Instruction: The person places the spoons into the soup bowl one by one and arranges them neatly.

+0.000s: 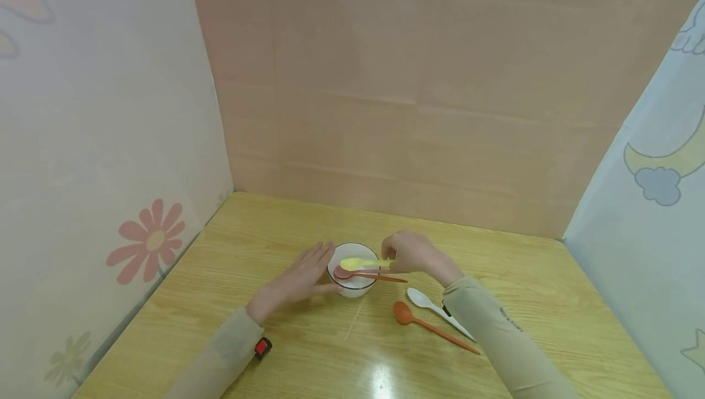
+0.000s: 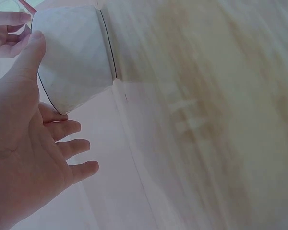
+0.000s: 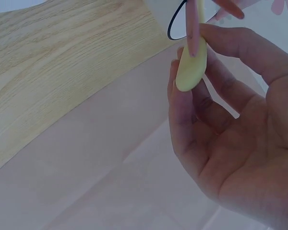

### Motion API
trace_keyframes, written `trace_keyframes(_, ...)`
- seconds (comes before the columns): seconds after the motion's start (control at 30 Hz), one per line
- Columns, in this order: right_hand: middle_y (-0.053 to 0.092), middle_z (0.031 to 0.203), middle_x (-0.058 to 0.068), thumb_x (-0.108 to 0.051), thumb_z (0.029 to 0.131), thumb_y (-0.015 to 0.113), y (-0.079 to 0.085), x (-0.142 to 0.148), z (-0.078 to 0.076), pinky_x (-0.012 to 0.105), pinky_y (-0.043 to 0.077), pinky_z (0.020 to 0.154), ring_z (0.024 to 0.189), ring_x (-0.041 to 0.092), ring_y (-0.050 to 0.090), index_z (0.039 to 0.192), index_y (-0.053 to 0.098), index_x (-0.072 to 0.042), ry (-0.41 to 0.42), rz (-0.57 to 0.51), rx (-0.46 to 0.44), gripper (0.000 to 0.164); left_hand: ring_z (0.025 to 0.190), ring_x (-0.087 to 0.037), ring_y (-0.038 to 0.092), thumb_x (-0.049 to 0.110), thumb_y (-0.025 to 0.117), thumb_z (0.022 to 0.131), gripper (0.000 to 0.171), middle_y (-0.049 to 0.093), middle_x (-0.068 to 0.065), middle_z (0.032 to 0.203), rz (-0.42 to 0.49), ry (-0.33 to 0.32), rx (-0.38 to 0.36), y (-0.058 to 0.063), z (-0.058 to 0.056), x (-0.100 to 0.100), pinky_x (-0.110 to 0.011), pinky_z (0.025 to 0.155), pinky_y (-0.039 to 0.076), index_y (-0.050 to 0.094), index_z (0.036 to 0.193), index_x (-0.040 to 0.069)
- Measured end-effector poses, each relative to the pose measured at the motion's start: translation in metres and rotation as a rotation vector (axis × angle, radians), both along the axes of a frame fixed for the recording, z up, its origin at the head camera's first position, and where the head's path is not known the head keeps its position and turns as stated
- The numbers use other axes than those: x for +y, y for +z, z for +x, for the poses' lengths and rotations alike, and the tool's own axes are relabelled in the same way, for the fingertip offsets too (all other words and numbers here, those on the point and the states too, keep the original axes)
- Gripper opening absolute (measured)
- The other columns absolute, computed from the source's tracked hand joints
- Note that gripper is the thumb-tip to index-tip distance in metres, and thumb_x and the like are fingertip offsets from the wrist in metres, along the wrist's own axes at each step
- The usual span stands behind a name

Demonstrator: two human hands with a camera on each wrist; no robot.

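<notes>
A white bowl with a dark rim stands on the table. My left hand rests against its left side, thumb at the near rim and fairly straight fingers along the far side. Between thumb and fingers, my right hand pinches the handle of a yellow spoon at the bowl's right. The yellow spoon's head is over the bowl. A pink spoon and an orange spoon lie across the bowl, handles sticking out to the right. In the right wrist view, a pink handle overlaps the yellow handle.
A white spoon and another orange spoon lie on the wooden table, right of the bowl and near my right forearm. A plain backdrop rises behind the table, with printed sheets on both sides.
</notes>
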State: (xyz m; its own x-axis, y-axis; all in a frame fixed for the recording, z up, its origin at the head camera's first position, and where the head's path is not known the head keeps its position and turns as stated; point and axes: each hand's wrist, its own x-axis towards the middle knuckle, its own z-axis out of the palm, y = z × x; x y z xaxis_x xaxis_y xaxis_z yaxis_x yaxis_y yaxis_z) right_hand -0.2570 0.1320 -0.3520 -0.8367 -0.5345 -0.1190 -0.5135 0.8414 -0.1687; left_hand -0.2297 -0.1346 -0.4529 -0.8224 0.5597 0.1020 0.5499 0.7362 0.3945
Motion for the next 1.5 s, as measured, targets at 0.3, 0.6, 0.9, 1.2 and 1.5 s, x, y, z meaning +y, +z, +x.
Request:
trace_keyframes(0.3,0.063,0.081,-0.002,-0.003,0.072,0.076,-0.0022,-0.0045,0.0010,0.026,0.042,0.060,0.077,0.012,0.055,0.085,0.070,-0.012,0.018,-0.010,-0.001,0.017,0.153,-0.044,0.016,0.055,0.058,0.094,0.093,0.020,-0.024,0.163,-0.007,-0.001,0.016,-0.0005,-0.0004,-0.0001,-0.061,0.121,0.022,0.020,0.156,-0.004)
trace_keyframes(0.6,0.064,0.079,-0.002,-0.004,0.072,0.078,-0.0057,-0.0068,0.0002,0.025,0.043,0.061,0.075,0.011,0.055,0.084,0.070,-0.011,0.044,-0.008,0.019,0.016,0.153,-0.044,0.016,0.054,0.059,0.095,0.093,0.020,-0.024,0.164,0.008,0.000,0.007,0.0005,0.0010,0.0001,-0.061,0.121,0.022,0.019,0.156,-0.004)
trace_keyframes(0.9,0.067,0.083,0.001,-0.006,0.075,0.081,-0.0080,-0.0075,-0.0016,0.026,0.044,0.060,0.076,0.012,0.056,0.085,0.070,-0.009,0.044,-0.032,0.013,0.015,0.153,-0.044,0.015,0.053,0.059,0.095,0.093,0.019,-0.024,0.164,0.017,0.004,-0.003,0.0008,0.0013,0.0004,-0.062,0.121,0.021,0.018,0.156,-0.004)
trace_keyframes(1.2,0.069,0.087,0.002,-0.008,0.075,0.081,-0.0063,-0.0082,-0.0023,0.029,0.046,0.060,0.078,0.014,0.059,0.087,0.071,-0.009,0.015,-0.044,0.000,0.016,0.153,-0.045,0.015,0.053,0.059,0.095,0.093,0.019,-0.025,0.163,0.022,-0.002,-0.001,0.0005,0.0006,0.0001,-0.063,0.121,0.021,0.018,0.156,-0.004)
trace_keyframes(1.5,0.072,0.088,0.003,0.001,0.075,0.072,-0.0025,-0.0077,-0.0024,0.029,0.047,0.062,0.080,0.014,0.062,0.088,0.072,-0.011,-0.002,-0.040,0.024,0.018,0.153,-0.045,0.014,0.051,0.061,0.094,0.093,0.018,-0.024,0.164,0.025,-0.003,-0.012,-0.0003,-0.0001,-0.0002,-0.062,0.121,0.020,0.019,0.156,-0.004)
